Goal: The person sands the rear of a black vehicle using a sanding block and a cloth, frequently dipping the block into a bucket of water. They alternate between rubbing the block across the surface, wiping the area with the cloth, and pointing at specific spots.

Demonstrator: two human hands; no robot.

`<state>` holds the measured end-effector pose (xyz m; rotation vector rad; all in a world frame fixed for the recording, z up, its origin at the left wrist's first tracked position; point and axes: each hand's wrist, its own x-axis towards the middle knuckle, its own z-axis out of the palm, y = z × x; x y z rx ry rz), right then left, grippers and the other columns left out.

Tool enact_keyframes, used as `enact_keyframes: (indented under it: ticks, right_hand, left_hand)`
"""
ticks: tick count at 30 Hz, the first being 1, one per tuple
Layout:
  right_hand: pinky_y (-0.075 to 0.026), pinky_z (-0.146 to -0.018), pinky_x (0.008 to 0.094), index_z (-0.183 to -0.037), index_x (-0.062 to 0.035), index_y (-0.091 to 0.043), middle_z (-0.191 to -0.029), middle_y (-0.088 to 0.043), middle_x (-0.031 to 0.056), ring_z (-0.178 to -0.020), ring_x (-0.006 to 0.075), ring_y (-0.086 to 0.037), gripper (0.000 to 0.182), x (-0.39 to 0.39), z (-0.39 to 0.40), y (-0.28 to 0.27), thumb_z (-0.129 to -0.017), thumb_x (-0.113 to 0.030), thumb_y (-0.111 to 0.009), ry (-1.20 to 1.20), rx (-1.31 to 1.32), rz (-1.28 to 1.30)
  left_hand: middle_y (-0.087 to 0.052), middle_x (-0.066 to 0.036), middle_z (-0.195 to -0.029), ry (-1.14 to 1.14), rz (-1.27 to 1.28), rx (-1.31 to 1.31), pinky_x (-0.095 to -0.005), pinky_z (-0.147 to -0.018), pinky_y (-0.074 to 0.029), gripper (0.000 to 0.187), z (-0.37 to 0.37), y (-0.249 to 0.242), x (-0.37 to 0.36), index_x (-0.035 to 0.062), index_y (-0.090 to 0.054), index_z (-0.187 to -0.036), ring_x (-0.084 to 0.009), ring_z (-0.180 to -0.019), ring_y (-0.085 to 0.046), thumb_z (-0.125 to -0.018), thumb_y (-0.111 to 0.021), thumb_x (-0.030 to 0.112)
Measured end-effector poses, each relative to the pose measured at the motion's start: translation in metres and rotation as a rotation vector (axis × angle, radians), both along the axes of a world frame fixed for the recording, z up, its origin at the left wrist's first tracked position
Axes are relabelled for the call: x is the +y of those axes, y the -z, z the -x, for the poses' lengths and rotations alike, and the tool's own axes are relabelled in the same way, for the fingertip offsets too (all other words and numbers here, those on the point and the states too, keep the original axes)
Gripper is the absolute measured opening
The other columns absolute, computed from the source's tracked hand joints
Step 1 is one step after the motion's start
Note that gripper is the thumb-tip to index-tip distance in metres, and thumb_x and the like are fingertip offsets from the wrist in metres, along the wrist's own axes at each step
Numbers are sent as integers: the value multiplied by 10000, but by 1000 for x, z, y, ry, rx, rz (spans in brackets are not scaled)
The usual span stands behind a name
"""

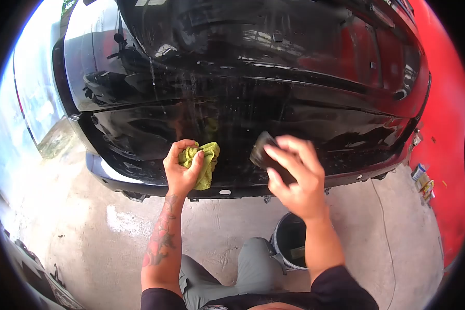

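Note:
My left hand (pixel 182 168) is closed around a crumpled yellow-green cloth (pixel 207 164), held close over the lower part of a glossy black car body panel (pixel 232 116). To the right, my right hand (pixel 299 178) grips a dark flat block (pixel 262 150) between thumb and fingers, slightly smeared by motion. The block overlaps the panel's lower area in this view. Streaks, drops and reflections show on the black surface, and the cloth's reflection appears just above it.
Below the panel runs the bumper edge (pixel 356 178). A dark bucket (pixel 289 237) stands on the concrete floor (pixel 217 227) beside my knee (pixel 256 253). At the right, small containers (pixel 423 182) sit by a red surface (pixel 444 103); a thin cable (pixel 383 222) crosses the floor.

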<state>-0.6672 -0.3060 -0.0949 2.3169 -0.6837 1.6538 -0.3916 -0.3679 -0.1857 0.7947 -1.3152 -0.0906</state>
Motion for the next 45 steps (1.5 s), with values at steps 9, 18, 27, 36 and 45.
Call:
enact_keyframes:
  ticks: [9, 18, 27, 36, 45]
  right_hand:
    - [-529, -853, 274, -1268, 21, -632, -1151, -669, 84, -991, 141, -626, 452, 30, 107, 225, -824, 49, -713, -181, -725, -994]
    - [-499, -858, 258, -1215, 31, -638, -1084, -673, 50, -964, 125, -631, 441, 59, 110, 246, -783, 15, -725, -514, -941, -1172]
    - [-530, -870, 329, -1143, -46, -747, -1171, -616, 131, -1046, 228, -654, 291, 45, 40, 166, -858, -76, -798, -281, -270, -648]
    - [-221, -1176, 664, -1553, 17, -384, -1641, -327, 221, -1504, 384, -348, 972, -13, 7, 3, -925, -720, -476, 413, 219, 45]
    - [-244, -1148, 689, -1411, 93, -534, -1512, -494, 277, -1475, 392, -386, 889, -68, -88, -67, -927, -652, -570, 816, -107, 164]
  left_hand:
    - [-733, -68, -863, -72, -27, -125, -266, -742, -531, 201, 27, -44, 42, 8, -710, -1026, -113, -772, -672, -853, -766, 92]
    - [-737, -134, -989, 259, -329, -490, -316, -824, -554, 295, 75, -51, 73, 3, -724, -1137, -194, -902, -711, -882, -724, 149]
    - [-749, -115, -977, 713, -917, -195, -325, -824, -546, 475, 113, 42, 108, -36, -650, -1237, -157, -897, -688, -943, -767, 320]
    - [-713, -70, -919, 505, -437, 10, -290, -769, -546, 478, 0, -22, 73, -27, -672, -1046, -141, -819, -667, -839, -813, 380]
    - [-686, -45, -912, 535, -340, 162, -281, -772, -503, 529, -50, -9, 38, -30, -672, -1011, -131, -829, -633, -829, -774, 456]
